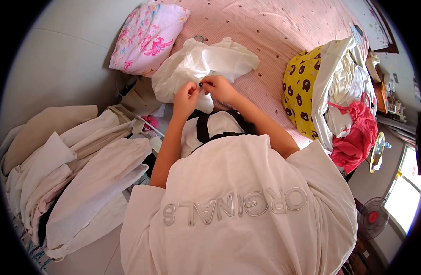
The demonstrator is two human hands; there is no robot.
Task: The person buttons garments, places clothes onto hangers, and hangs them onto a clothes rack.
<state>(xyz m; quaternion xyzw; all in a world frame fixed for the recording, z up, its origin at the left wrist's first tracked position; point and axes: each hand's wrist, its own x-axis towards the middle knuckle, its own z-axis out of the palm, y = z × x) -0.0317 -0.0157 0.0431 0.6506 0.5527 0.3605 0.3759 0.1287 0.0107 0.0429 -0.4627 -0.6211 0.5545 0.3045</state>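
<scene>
Work in hand: white garment (206, 62), bunched on the near part of the bed (265, 32), just beside the floral pillow (148, 39). A small teal hook (199, 37) shows at its far edge, so a hanger is probably already inside it; the rest of any hanger is hidden by cloth.

Progress (judged): partway through this piece. Hanger apparently in, but the cloth is loose and rumpled and both hands are busy at its near edge, so handling of this part looks unfinished. To the left, a row of pale clothes (98, 169) hangs close together, probably pieces already dealt with. To the right, the yellow bear-print basket (302, 85) holds more white clothing, with a red garment (356, 137) spilling over its side; likely left to do, though the pictures do not settle it.

Grip: left grip (186, 95) closed, thumb and fingertips pinching the near edge of the garment. Right grip (219, 88) also closed in a pinch on that edge, almost touching the left. A tiny dark spot (201, 85) shows between the two; too small to identify.

Position: garment lies directly beyond and beneath both grips, its bulk spreading away from the wearer, one fold hanging below the fingertips
</scene>
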